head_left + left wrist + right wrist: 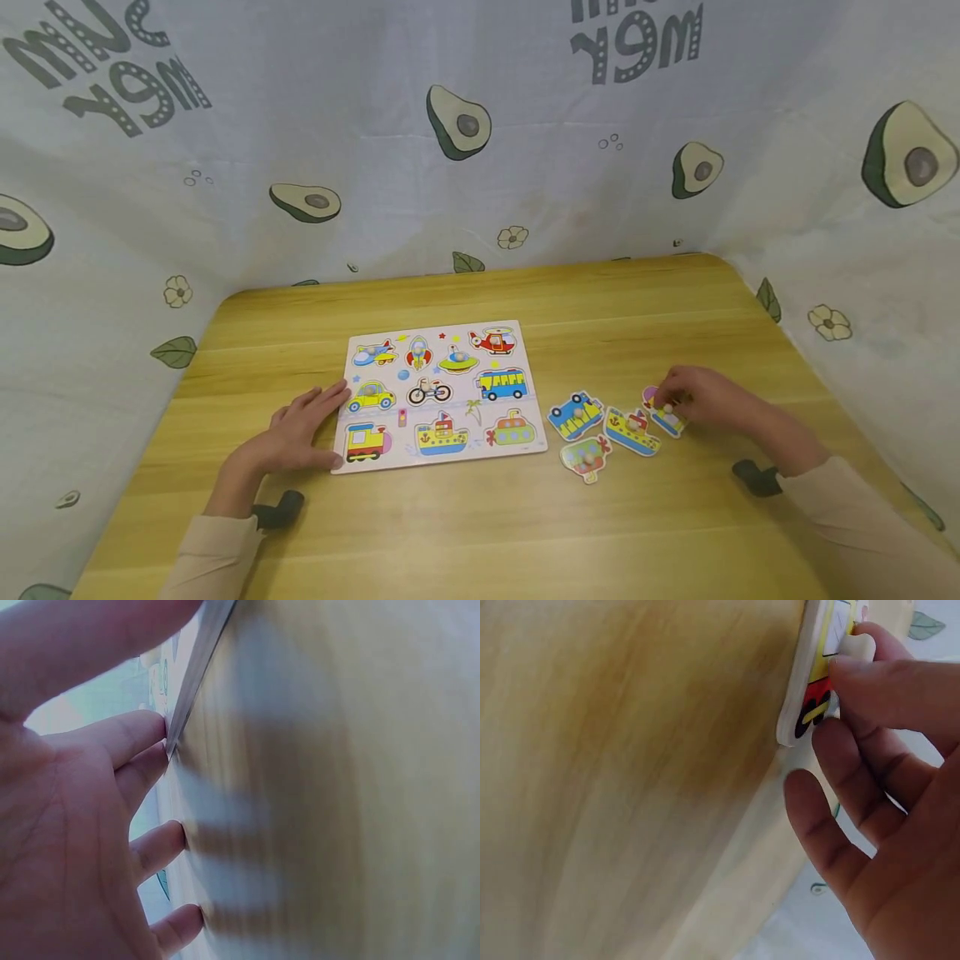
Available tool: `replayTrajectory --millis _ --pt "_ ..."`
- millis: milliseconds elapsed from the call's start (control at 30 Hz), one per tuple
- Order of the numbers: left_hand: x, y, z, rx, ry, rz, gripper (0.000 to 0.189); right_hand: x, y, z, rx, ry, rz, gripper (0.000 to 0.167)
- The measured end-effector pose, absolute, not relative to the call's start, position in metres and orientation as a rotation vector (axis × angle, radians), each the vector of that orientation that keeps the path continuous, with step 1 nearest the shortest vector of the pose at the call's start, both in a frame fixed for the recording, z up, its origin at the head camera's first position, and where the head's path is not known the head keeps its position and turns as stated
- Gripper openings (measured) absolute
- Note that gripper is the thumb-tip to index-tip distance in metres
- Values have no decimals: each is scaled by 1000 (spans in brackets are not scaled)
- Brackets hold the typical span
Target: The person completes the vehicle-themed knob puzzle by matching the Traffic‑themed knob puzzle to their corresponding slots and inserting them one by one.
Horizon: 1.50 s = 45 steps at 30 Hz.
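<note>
A wooden peg puzzle board (pixel 461 400) with vehicle pictures lies flat on the table. My left hand (pixel 296 429) rests at its left edge, fingers spread; in the left wrist view some fingertips (pixel 154 724) touch the board's edge and others the table. To the right of the board, my right hand (pixel 708 402) pinches the white knob (pixel 860 646) of a train puzzle piece (pixel 819 690) between thumb and index finger. The piece appears to lie on the table. Beside it are a ship piece (pixel 632 431), an upside-down bus piece (pixel 573 418) and a submarine piece (pixel 583 454).
Knobbed pieces such as the car (pixel 371 397) and bicycle (pixel 429 392) sit in the board's upper and middle rows. The bus, train, ship and submarine spots show pictures without knobs. A wooden table (pixel 450 533) carries everything, with avocado-print cloth (pixel 375 225) around it.
</note>
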<state>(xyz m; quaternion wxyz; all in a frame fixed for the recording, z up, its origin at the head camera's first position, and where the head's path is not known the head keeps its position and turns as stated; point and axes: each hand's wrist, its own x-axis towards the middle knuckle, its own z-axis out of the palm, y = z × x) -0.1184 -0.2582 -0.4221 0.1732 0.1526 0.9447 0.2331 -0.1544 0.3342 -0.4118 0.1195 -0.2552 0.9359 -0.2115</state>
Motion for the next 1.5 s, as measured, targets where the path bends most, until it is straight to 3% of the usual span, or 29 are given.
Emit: replayTrajectory --millis 633,1233,1500 --pt "-122 -258 -424 405 2676 656 100 -159 340 -419 -663 2939 -553 7" --pt "-118 -258 -422 407 2678 673 98 -158 350 -431 -723 3006 -698 16" --pt "-118 -258 -423 407 2672 672 100 -162 348 -422 -587 2928 -684 11"
